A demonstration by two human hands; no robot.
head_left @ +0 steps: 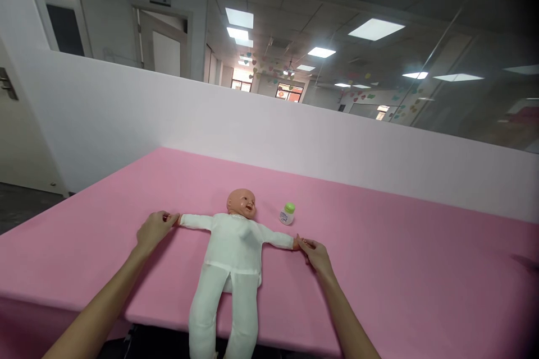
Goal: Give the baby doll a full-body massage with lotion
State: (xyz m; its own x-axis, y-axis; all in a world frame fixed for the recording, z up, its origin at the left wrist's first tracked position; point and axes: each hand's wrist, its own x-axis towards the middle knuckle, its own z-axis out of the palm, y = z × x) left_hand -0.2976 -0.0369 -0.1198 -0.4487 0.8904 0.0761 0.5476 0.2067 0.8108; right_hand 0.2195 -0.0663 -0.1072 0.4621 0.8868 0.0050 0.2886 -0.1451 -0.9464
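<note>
A baby doll (234, 241) in a white top and white trousers lies on its back on the pink table (379, 269), its legs reaching past the front edge. Both of its arms are stretched out sideways. My left hand (155, 230) pinches the doll's hand at the left of the view. On the other side, my right hand (316, 255) grips the doll's other hand between thumb and fingers. Close to the doll's head, on the right, stands a small clear bottle (287, 214) with a green cap; neither hand touches it.
A low white wall (252, 118) runs along the table's back edge, with a glass pane (357, 78) above it. To the left is a door (21, 123) with a metal handle. The table's front edge lies close to me.
</note>
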